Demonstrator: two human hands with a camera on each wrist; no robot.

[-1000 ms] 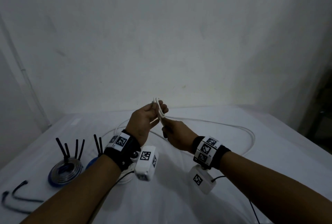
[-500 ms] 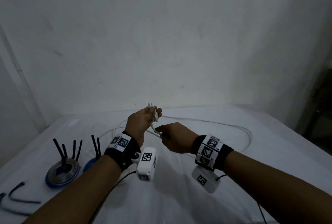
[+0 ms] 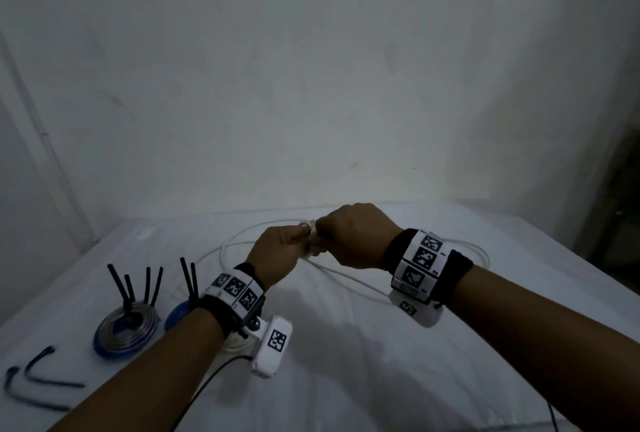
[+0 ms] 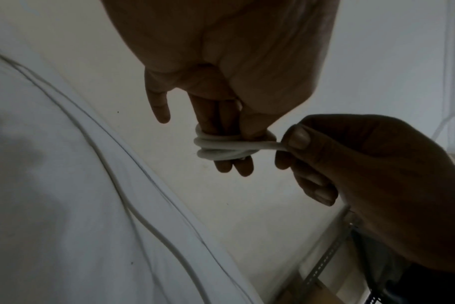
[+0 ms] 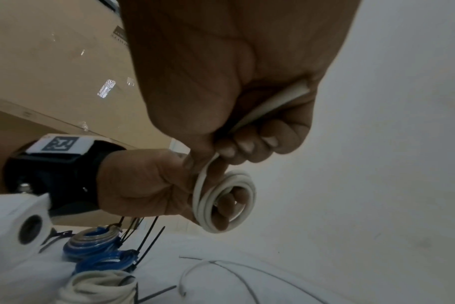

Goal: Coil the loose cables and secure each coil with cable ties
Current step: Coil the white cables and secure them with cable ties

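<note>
White cable (image 3: pixel 313 236): small coil wound round two fingers of the left hand (image 3: pixel 277 257), thumb clamping it; right hand (image 3: pixel 356 237) fisted on the running length. Remainder looped on the white sheet (image 3: pixel 346 362) beyond the hands. Tied blue coil (image 3: pixel 126 329) left of the hands; loose black ties (image 3: pixel 41 379) nearer. Plain white wall (image 3: pixel 311 85) behind.

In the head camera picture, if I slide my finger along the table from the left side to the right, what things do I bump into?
Loose black cable ties → silver-and-blue coil with ties sticking up → blue coil → left hand → white cable wraps between the hands → right hand → far loop of white cable.
</note>
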